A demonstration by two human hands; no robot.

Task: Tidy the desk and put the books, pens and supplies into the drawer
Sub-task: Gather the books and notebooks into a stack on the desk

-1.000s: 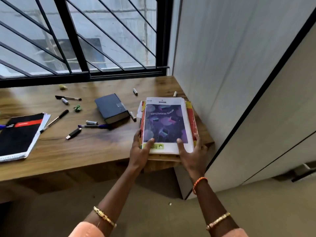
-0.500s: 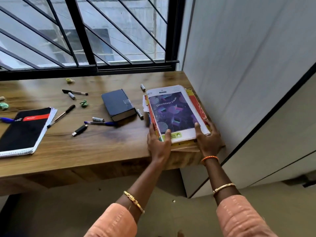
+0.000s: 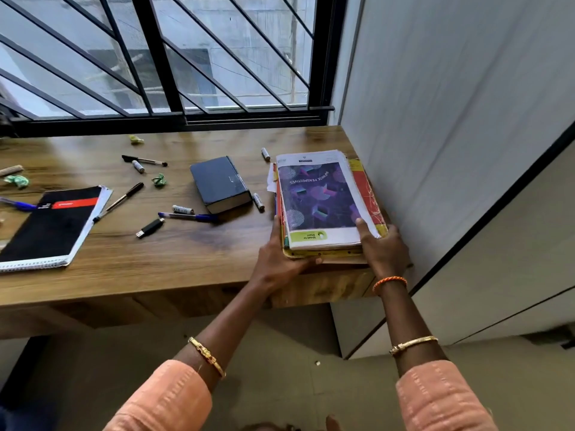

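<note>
Book stack (image 3: 320, 200) on tabletop (image 3: 186, 250) right end; my left hand (image 3: 280, 259) and right hand (image 3: 384, 253) grip near edge.

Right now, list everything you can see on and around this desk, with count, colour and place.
Book stack: one, purple cover on top, desk's right end.
Thick book: one, dark blue, mid-desk.
Spiral notebook: one, black and red, left.
Pens: at least four, black or blue, scattered left of centre.
Batteries: four, silver, scattered.
USB stick: one, black, near the blue pen.
Crumpled scraps: three, green, left and back.
Desk: one, wood, under the window.
Left hand: grips the stack's near left corner.
Right hand: grips its near right corner.
</note>
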